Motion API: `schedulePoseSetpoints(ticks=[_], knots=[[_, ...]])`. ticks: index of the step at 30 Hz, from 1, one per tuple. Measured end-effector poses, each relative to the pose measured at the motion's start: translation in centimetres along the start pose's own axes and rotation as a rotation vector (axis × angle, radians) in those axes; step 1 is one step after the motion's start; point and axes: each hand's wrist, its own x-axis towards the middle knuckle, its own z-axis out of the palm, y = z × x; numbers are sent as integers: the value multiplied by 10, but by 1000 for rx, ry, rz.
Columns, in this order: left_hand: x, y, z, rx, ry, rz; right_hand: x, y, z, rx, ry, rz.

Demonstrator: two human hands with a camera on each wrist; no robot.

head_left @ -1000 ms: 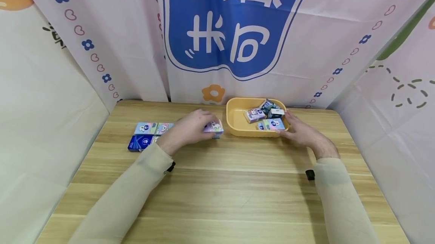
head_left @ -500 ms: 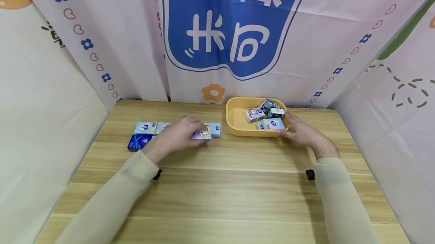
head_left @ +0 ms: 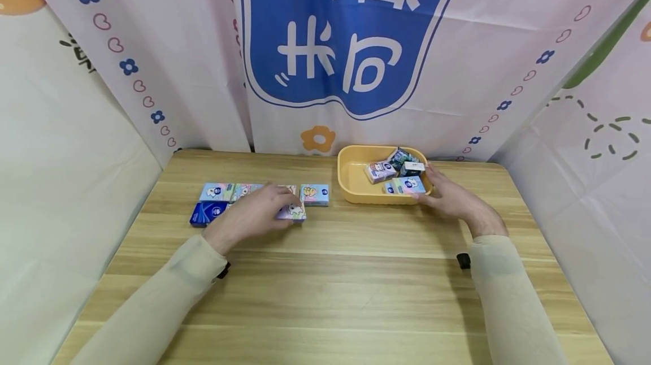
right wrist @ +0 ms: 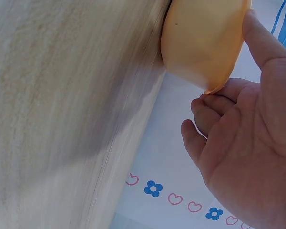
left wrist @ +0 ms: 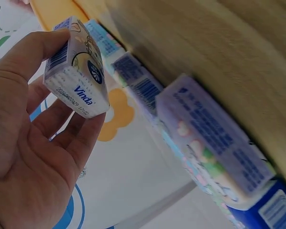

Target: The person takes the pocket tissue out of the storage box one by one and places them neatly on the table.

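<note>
My left hand [head_left: 246,215] pinches a small Vinda tissue pack [left wrist: 78,71], lilac and white with cartoon prints, between thumb and fingers. It overlaps the front of a row of tissue packs in the head view. That row includes a light blue pack [head_left: 217,191] at the left end and a yellow-and-blue pack [head_left: 315,194] at the right end. In front of the row's left end lies a dark blue pack [head_left: 205,213]; packs beside it are partly hidden by my hand. My right hand [head_left: 452,200] holds the right end of a yellow plastic basket [head_left: 351,188], thumb and fingertips at its rim.
Inside the basket, several tissue packs [head_left: 381,171] lie loosely toward its right side. Printed cloth [head_left: 203,94] hangs directly behind the wooden table [head_left: 335,291], with more cloth at both sides.
My left hand has moved left and toward me with the tissue pack, from beside the basket to the front of the row, uncovering the right-end pack. My right hand stays at the basket.
</note>
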Motion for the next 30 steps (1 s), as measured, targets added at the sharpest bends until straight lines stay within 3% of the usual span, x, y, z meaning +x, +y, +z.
schedulePoseSetpoints(ticks=[17, 30], knots=[[-14, -14, 11, 12, -24, -5, -1, 0, 0, -11, -7, 8], [-16, -22, 15, 78, 24, 29, 0, 0, 0, -20, 0, -10]])
